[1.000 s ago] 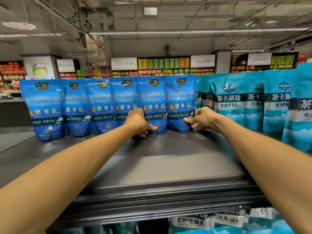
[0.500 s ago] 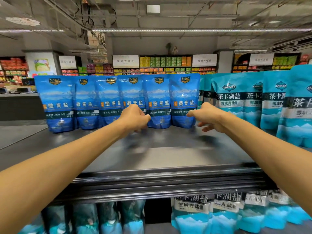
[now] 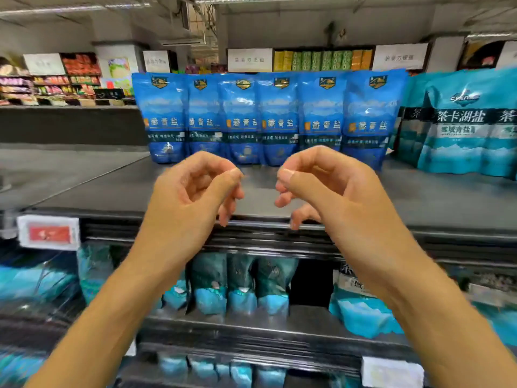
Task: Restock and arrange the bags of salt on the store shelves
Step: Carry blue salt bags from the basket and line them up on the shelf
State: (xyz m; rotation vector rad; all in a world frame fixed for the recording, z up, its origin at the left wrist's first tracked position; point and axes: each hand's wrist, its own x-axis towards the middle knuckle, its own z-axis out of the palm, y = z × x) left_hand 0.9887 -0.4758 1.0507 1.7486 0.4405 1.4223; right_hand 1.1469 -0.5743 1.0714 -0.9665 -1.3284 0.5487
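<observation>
Your left hand (image 3: 193,189) and right hand (image 3: 321,186) pulled back off the blue salt bags (image 3: 268,119), each grip loosely curled and empty, over the shelf (image 3: 112,191) front edge, bare shelf between.

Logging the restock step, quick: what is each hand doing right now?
Left hand: loosely curled, holding nothing, clear of the salt bags.
Right hand: loosely curled, holding nothing.

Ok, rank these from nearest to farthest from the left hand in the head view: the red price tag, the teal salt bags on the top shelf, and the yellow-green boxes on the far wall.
1. Red price tag: shelf edge, left of the left hand.
2. Teal salt bags: top shelf, far right.
3. Yellow-green boxes: back wall, beyond the aisle.
</observation>
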